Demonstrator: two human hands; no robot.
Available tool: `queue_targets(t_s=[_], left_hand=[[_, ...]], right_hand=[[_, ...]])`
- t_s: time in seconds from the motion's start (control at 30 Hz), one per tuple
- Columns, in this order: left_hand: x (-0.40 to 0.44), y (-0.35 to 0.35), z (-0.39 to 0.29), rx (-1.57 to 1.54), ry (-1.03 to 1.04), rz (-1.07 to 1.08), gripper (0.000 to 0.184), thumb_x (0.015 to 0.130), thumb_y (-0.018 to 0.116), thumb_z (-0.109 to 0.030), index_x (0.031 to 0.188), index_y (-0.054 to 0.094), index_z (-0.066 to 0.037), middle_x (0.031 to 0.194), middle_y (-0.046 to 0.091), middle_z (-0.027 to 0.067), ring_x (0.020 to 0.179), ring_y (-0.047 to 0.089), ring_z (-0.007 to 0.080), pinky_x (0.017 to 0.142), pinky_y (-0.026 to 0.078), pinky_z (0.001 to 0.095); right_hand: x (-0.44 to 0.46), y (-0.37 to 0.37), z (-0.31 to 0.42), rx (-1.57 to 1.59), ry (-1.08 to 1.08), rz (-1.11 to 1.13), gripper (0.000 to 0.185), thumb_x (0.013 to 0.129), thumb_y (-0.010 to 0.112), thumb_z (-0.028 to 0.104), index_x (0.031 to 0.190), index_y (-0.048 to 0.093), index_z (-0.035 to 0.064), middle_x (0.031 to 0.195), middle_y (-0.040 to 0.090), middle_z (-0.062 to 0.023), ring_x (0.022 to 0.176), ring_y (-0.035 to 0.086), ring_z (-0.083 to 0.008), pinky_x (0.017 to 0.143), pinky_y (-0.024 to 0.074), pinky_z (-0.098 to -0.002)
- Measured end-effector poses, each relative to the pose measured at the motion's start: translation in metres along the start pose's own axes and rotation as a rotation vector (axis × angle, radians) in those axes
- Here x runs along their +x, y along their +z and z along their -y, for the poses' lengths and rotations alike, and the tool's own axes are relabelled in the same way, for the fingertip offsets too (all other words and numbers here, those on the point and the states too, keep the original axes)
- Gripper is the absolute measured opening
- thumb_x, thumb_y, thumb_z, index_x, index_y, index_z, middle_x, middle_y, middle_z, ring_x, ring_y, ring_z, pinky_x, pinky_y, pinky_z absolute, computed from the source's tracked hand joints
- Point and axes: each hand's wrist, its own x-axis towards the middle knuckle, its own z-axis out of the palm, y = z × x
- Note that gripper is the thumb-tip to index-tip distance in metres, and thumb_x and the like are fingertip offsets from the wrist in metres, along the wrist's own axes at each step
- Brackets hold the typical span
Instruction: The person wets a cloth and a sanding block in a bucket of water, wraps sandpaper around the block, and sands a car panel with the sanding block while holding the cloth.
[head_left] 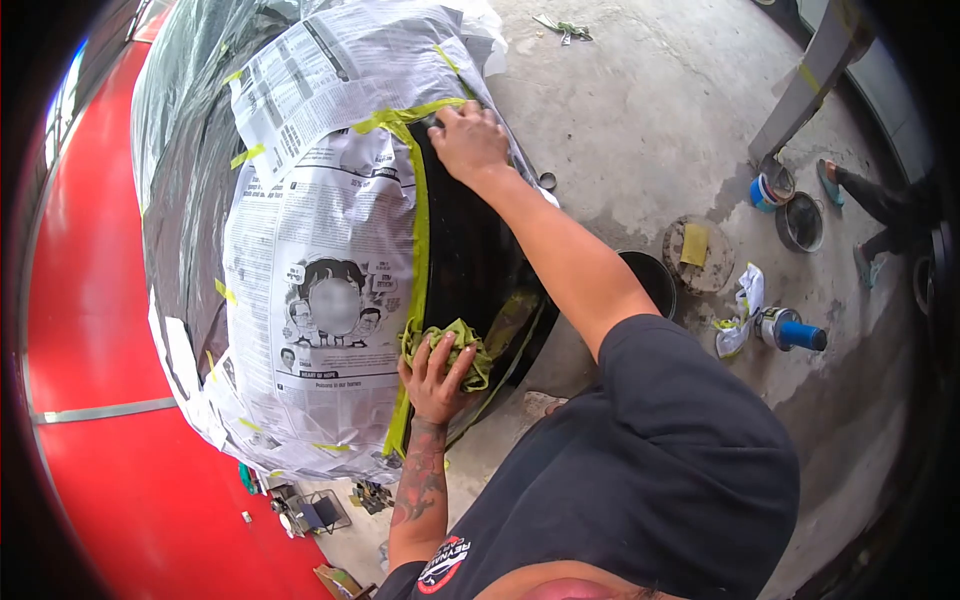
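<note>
My left hand [438, 385], at the lower middle, is closed over a crumpled wad of yellow-green masking tape [470, 352] against the black panel. Higher up, my right hand [470, 140] has its fingers curled at the panel's top corner, closed on the edge of a masking tape strip [420, 210]; the fingertips are partly hidden. This strip runs down the border between the glossy black panel [465, 255] and printed newspaper sheets [320, 230]. A loose length of tape trails below the wad.
Grey plastic sheeting [185, 110] covers the vehicle beyond the paper, beside a red surface [100, 300]. On the concrete floor stand a black bucket [650, 280], a yellow sponge [694, 244] on a round lid, a can with a blue item [795, 332], and more pails. Another person's legs [880, 205] show at right.
</note>
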Motion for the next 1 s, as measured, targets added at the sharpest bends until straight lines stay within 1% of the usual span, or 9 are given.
queue_targets(t_s=[0.07,0.1,0.2,0.3,0.4,0.53,0.67,0.87,1.0], left_hand=[[0.002,-0.004,-0.002,-0.018,-0.007,0.009,0.075,0.058,0.088,-0.041,0.131,0.071,-0.038,0.147,0.059,-0.0059,0.136,0.052,0.0249,0.114,0.03,0.0541],[-0.001,-0.005,-0.002,-0.011,-0.002,0.013,0.076,0.058,0.088,-0.042,0.131,0.071,-0.038,0.147,0.059,-0.0058,0.136,0.052,0.025,0.114,0.031,0.0541],[0.001,-0.002,-0.001,0.008,0.006,0.0,0.076,0.058,0.089,-0.042,0.132,0.071,-0.038,0.147,0.059,-0.0054,0.135,0.053,0.0253,0.113,0.032,0.0543],[0.003,-0.002,-0.001,0.007,0.011,-0.009,0.077,0.057,0.089,-0.042,0.132,0.071,-0.038,0.147,0.059,-0.0052,0.134,0.054,0.0252,0.113,0.032,0.0543],[0.003,-0.001,0.001,-0.002,0.017,-0.027,0.077,0.057,0.089,-0.041,0.132,0.071,-0.039,0.148,0.059,-0.0052,0.135,0.054,0.0251,0.113,0.031,0.0546],[0.001,0.0,-0.001,0.008,0.015,-0.025,0.078,0.056,0.089,-0.039,0.131,0.07,-0.039,0.148,0.059,-0.0051,0.136,0.053,0.0251,0.113,0.031,0.0552],[0.002,0.0,0.0,-0.015,0.016,-0.031,0.079,0.055,0.09,-0.038,0.131,0.07,-0.039,0.147,0.059,-0.0045,0.137,0.053,0.0255,0.113,0.031,0.0555],[0.002,-0.002,-0.001,-0.028,0.007,-0.009,0.08,0.053,0.09,-0.037,0.131,0.069,-0.039,0.148,0.059,-0.0044,0.137,0.052,0.0256,0.112,0.032,0.0561],[0.006,-0.004,-0.002,-0.031,0.01,-0.024,0.075,0.055,0.089,-0.036,0.128,0.071,-0.038,0.147,0.06,-0.0041,0.134,0.053,0.0258,0.111,0.034,0.0544]], right_hand=[[-0.004,-0.009,0.004,0.012,-0.081,0.006,0.038,0.095,0.066,0.046,0.124,0.073,0.0219,0.128,0.065,-0.0136,0.124,0.062,-0.0385,0.103,0.0525,-0.0524],[0.004,-0.014,0.001,0.033,-0.013,0.105,0.038,0.097,0.065,0.045,0.126,0.07,0.0209,0.134,0.062,-0.0141,0.128,0.059,-0.0377,0.106,0.0491,-0.0533],[0.014,-0.012,0.005,0.003,0.101,0.102,0.039,0.096,0.067,0.044,0.127,0.07,0.0216,0.136,0.061,-0.0138,0.129,0.059,-0.0378,0.105,0.05,-0.052],[-0.007,-0.014,0.015,0.044,-0.038,0.079,0.037,0.095,0.068,0.041,0.126,0.07,0.0227,0.136,0.061,-0.0139,0.129,0.058,-0.0381,0.105,0.0493,-0.0524],[-0.028,-0.018,0.009,0.037,-0.105,0.046,0.032,0.094,0.069,0.039,0.123,0.071,0.0237,0.125,0.063,-0.011,0.121,0.061,-0.0367,0.098,0.0532,-0.0506],[-0.012,-0.009,0.022,0.0,-0.175,-0.036,0.029,0.095,0.069,0.035,0.121,0.072,0.0244,0.124,0.062,-0.0114,0.119,0.06,-0.038,0.099,0.0511,-0.052],[-0.019,-0.014,0.015,0.015,-0.286,-0.042,0.024,0.096,0.068,0.033,0.116,0.074,0.022,0.129,0.06,-0.0159,0.124,0.056,-0.0399,0.102,0.0485,-0.0549],[-0.005,-0.01,0.02,-0.036,-0.298,-0.007,0.025,0.095,0.069,0.033,0.117,0.073,0.0235,0.128,0.06,-0.0152,0.124,0.056,-0.0405,0.102,0.0486,-0.0565],[-0.037,-0.019,-0.002,0.035,-0.326,0.015,0.029,0.094,0.071,0.034,0.122,0.072,0.0257,0.13,0.06,-0.0125,0.124,0.057,-0.0385,0.101,0.0494,-0.0564]])
